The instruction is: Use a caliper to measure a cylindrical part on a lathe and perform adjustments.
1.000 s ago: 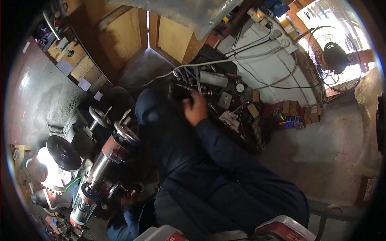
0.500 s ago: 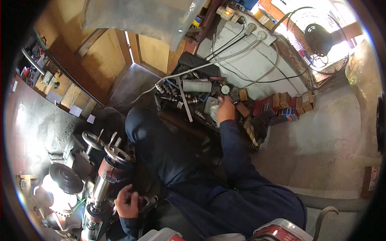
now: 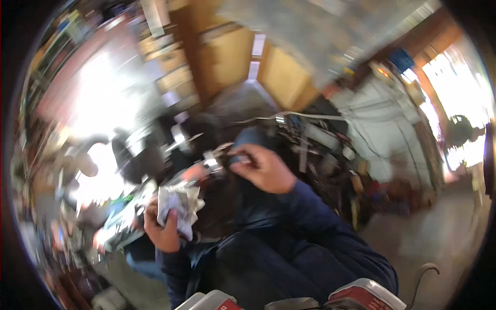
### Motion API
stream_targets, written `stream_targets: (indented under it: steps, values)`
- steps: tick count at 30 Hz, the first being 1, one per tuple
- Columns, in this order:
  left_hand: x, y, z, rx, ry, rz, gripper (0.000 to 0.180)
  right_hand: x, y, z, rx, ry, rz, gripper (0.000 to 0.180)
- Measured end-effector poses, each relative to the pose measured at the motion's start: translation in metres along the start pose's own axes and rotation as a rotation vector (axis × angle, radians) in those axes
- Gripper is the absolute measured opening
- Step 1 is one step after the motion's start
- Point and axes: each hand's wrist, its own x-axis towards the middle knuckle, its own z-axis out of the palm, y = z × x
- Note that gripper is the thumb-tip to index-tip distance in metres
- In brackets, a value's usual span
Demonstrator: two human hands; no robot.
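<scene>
Both hands have come up since half a second ago: back then the right one was out on the cluttered bench and the left was down low by the metal cylinder. The whole view has also swung, so everything's smeared with motion blur.

Left hand [image 3: 164, 227] is clenched around a crumpled rag [image 3: 178, 204], whitish, wrinkly, looks like soft cloth or paper, can't tell which. It bunches out above the fingers and hangs a bit on the thumb side.

Right hand [image 3: 263, 168] is closed around the end of a small metal part [image 3: 214, 161], shiny and kind of stubby, with bright glints on it. Too blurred to make out its exact shape. It pokes out to the left of the fingertips, just above the rag and near it; can't tell if they touch.

Dark blue sleeves [image 3: 320, 222] on both arms, matte fabric. Behind the right hand sits a messy bench [image 3: 315, 150] of dark tools and cables. Off left is a blown-out bright patch with grey machine bits [image 3: 139, 150] around it. Pale concrete floor [image 3: 434, 232] on the right.
</scene>
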Motion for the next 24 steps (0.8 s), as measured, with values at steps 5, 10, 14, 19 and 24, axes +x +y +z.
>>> stream_targets:
  steps: [5,10,14,19,24]
  values:
    - [-0.007,-0.014,-0.025,-0.348,0.585,-0.045,0.033,-0.003,0.028,0.013,0.231,0.045,0.343,0.021]
    - [0.005,-0.017,-0.031,-0.299,0.737,-0.020,0.035,0.031,0.015,0.047,0.150,-0.125,0.202,0.019]
    - [0.055,-0.022,-0.032,-0.053,0.729,0.084,0.033,0.061,-0.024,0.068,-0.087,-0.183,0.048,0.019]
    - [0.116,-0.050,-0.031,0.081,0.748,0.112,0.024,0.107,-0.064,0.125,-0.246,-0.447,-0.124,0.019]
    - [0.109,-0.047,-0.046,-0.018,0.396,-0.057,0.026,0.177,-0.018,0.174,-0.182,-0.617,0.010,0.028]
